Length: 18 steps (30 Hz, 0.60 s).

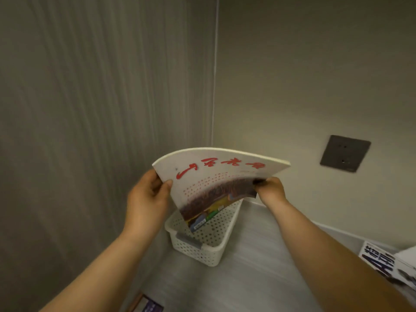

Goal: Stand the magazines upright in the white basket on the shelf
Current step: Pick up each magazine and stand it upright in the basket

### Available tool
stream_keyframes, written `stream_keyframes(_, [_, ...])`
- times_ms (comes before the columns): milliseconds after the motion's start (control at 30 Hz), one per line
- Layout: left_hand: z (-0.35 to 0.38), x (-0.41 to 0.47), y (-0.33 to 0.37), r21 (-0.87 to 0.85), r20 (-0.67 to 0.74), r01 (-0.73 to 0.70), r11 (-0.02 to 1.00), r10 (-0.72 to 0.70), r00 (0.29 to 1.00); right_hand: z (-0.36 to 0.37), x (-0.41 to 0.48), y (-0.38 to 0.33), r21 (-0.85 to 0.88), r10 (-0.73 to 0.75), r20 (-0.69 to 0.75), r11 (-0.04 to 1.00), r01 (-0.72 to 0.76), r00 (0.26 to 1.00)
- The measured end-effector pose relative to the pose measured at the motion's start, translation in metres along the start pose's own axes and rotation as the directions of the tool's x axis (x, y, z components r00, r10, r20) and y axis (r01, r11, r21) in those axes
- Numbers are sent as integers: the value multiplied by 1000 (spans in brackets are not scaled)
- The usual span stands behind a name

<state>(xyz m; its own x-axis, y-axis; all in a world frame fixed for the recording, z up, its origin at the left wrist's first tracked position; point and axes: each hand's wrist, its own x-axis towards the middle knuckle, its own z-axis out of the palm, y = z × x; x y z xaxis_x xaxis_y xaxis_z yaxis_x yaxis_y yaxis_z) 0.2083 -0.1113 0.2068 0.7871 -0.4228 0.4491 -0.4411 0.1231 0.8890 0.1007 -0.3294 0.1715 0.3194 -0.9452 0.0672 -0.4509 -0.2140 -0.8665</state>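
A white magazine with red lettering [216, 176] is held upside down and bent, above the white perforated basket [202, 246], with its lower corner dipping into the basket. My left hand [147, 197] grips its left edge, thumb on the cover. My right hand [269, 190] pinches its right edge. The basket stands on the grey shelf [258, 278] in the corner of the walls; what lies inside it behind the magazine is hidden.
Another magazine with large dark lettering [387, 264] lies on the shelf at the right edge. A small printed item [146, 306] shows at the bottom edge. A dark wall socket plate [345, 153] sits on the right wall. Walls close in left and behind.
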Motion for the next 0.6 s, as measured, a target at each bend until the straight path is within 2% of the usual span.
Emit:
stream_keyframes(200, [-3,9,-43,44,7,50,998,-51,999,57,32,4,-58,36,50,998,-33,998])
stream_keyframes(433, [5,13,-68,199,-34,56,978,-51,998,107,39,4,40,49,192,998,-58,980])
stream_keyframes(600, [15,21,-72,237,-67,75,969,-60,996,131,25,-9,327,31,274,937,-124,961])
